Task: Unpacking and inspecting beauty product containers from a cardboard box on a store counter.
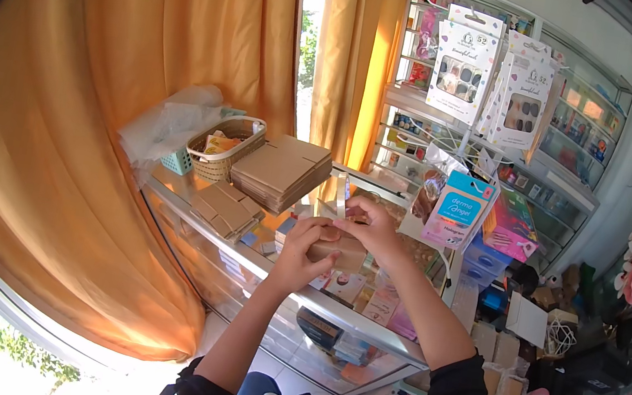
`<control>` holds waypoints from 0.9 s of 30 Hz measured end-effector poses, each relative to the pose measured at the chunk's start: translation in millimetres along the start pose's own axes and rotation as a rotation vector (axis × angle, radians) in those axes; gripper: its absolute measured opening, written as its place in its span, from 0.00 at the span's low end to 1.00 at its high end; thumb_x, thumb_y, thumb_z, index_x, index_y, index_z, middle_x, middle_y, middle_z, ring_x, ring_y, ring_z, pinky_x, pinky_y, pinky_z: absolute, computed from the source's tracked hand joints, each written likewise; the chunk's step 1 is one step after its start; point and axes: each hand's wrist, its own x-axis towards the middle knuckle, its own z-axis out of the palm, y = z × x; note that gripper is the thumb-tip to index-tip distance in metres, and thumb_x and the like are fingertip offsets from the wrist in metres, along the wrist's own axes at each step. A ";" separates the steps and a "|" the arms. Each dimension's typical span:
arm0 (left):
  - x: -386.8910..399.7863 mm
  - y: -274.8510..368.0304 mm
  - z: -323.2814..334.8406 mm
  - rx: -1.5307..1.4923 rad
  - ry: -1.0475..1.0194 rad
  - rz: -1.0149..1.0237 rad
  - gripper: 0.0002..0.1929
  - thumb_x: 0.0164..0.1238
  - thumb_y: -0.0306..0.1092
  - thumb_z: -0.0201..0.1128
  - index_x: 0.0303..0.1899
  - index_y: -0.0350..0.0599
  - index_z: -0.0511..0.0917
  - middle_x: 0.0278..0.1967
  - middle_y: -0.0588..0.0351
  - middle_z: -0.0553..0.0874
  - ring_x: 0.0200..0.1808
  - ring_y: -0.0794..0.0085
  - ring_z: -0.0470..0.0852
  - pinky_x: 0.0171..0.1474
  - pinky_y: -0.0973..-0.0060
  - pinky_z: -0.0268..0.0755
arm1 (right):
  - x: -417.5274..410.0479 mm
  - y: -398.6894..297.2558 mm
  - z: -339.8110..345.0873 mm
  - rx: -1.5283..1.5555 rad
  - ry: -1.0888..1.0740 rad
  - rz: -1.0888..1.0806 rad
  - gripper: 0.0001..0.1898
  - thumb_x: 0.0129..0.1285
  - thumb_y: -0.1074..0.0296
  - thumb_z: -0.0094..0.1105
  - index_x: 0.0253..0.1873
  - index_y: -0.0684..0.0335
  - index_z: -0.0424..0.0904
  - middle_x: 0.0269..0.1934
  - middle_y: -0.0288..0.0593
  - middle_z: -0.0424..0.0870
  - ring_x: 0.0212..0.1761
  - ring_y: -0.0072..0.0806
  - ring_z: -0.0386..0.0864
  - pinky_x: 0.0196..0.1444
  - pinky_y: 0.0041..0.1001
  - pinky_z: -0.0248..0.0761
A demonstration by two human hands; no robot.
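Observation:
Over the glass counter, a small brown cardboard box (344,255) sits in my left hand (302,251). The left thumb lies along the near side of the box, and the fingers bend over its top. My right hand (374,231) reaches to the far top edge of the box, its thumb tip meeting the left fingers. What lies between the right fingers is hidden. Just beyond them stands a thin upright ring, seemingly a roll of tape (343,194). Flat folded cartons (282,167) form a tall stack to the left, with a smaller stack of cardboard pieces (225,208) nearer.
A woven basket (212,167) with packets stands behind the stacks, beside plastic wrap (171,115). On the right rises a display rack with hanging nail packs (464,66) and a patch pack (457,214). An orange curtain (120,104) borders the left. The glass counter (210,236) holds boxed products.

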 end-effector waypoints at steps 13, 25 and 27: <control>-2.4 -3.1 2.4 -0.072 0.002 -0.042 0.14 0.51 0.28 0.70 0.41 0.39 0.81 0.51 0.49 0.76 0.53 0.57 0.77 0.57 0.66 0.70 | 1.8 12.5 3.2 -0.021 0.034 -0.020 0.13 0.55 0.71 0.73 0.44 0.65 0.81 0.39 0.37 0.85 0.40 0.23 0.82 0.43 0.25 0.76; -2.7 -2.4 1.0 -0.104 -0.029 -0.040 0.14 0.52 0.27 0.70 0.43 0.42 0.83 0.51 0.48 0.77 0.55 0.58 0.77 0.59 0.66 0.69 | 1.7 17.0 2.2 -0.084 0.027 0.000 0.13 0.56 0.70 0.72 0.44 0.66 0.79 0.37 0.39 0.85 0.37 0.23 0.83 0.40 0.24 0.77; -1.3 0.0 -0.1 -0.119 -0.030 -0.039 0.14 0.52 0.27 0.70 0.43 0.43 0.84 0.51 0.47 0.77 0.55 0.58 0.77 0.59 0.66 0.69 | 0.8 18.8 1.2 -0.083 0.019 0.015 0.12 0.58 0.72 0.71 0.44 0.64 0.79 0.37 0.35 0.83 0.38 0.20 0.81 0.41 0.22 0.75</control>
